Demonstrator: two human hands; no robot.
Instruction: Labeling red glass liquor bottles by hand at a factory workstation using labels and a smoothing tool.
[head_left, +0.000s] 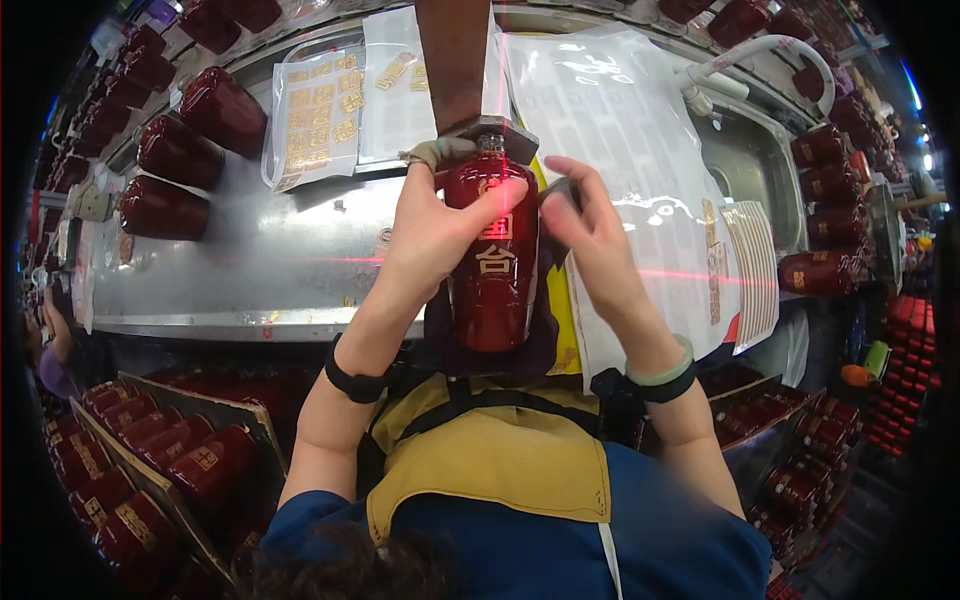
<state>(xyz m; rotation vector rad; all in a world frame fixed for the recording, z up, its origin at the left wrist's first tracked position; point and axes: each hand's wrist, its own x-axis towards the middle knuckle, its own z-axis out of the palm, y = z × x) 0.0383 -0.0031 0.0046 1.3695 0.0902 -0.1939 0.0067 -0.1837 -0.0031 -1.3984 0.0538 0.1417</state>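
Observation:
A glossy dark red bottle (492, 315) lies in front of me, its clear neck pointing away, with gold characters down its front. My left hand (425, 215) grips it near the shoulder, the thumb lying across the upper character and a covered fingertip by the neck. Just right of the bottle, my right hand (592, 215) is closed on a small dark grey piece (562, 192), blurred by motion; its kind cannot be made out. Under the bottle is a dark cloth (543, 335). Red laser lines cross at the bottle.
A brown upright post (455, 65) stands beyond the bottle. Sheets of gold stickers (318, 115) lie at the far left, and clear-covered white sheets (640, 130) at right. Several red bottles (165, 207) stand on the metal bench (250, 265). A sink (745, 160) with a white tap is at right; crates of bottles (205, 455) flank me.

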